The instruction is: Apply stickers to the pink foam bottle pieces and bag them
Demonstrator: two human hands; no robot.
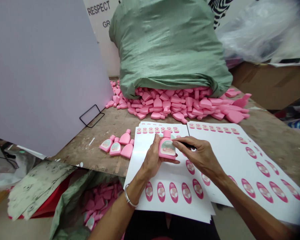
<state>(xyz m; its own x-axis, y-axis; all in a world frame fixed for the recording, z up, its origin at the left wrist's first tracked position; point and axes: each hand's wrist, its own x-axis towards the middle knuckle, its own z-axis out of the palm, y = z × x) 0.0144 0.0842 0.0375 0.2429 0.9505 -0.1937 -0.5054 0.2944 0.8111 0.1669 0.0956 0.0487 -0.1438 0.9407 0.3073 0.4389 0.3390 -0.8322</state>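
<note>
My left hand (152, 159) grips a small pink bottle (167, 147) with a label on its face, held over a white sticker sheet (162, 186). My right hand (198, 155) rests against the bottle's right side, fingers pressed on the label, with a thin dark tool under the fingers. A metal bangle circles my left wrist. A second sticker sheet (242, 156) of pink oval labels lies to the right. Several labelled pink bottles (117, 145) lie on the table to the left.
A green woven sack (168, 46) at the back spills a heap of unlabelled pink bottles (182, 105) onto the worn wooden table (107, 123). A white board (40, 70) leans at the left. Below the table edge, another green sack (100, 200) holds pink bottles. Cardboard box at right.
</note>
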